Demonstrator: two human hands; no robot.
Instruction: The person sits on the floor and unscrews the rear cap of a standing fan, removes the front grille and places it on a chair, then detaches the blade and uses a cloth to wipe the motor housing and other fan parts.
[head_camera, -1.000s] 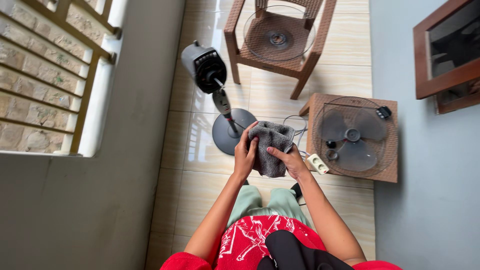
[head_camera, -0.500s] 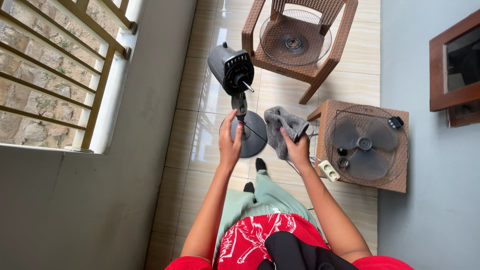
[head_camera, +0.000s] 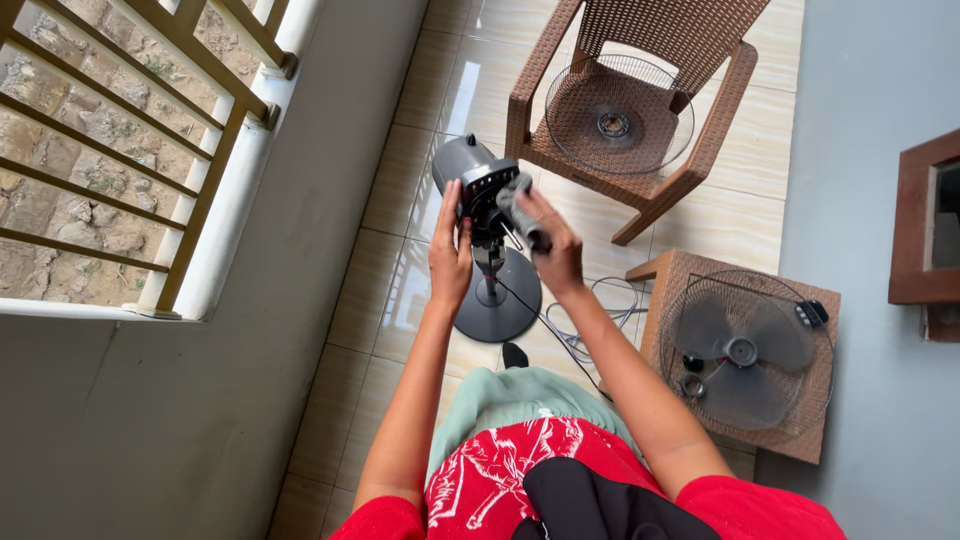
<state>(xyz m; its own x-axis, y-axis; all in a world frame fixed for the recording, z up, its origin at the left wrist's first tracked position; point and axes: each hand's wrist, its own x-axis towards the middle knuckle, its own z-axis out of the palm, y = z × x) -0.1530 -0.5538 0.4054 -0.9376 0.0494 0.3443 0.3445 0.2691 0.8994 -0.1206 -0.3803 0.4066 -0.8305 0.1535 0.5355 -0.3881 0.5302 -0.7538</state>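
Glossy tiled floor (head_camera: 420, 180), barred window (head_camera: 110, 150) alongside

Head camera, steep downward view, hands near.

Home porch or terrace: glossy tiled floor (head_camera: 420, 160); barred railing (head_camera: 120, 150) over stone wall; woven plastic chair (head_camera: 700, 60); small wooden table (head_camera: 690, 275); dismantled household fan (head_camera: 480, 190).
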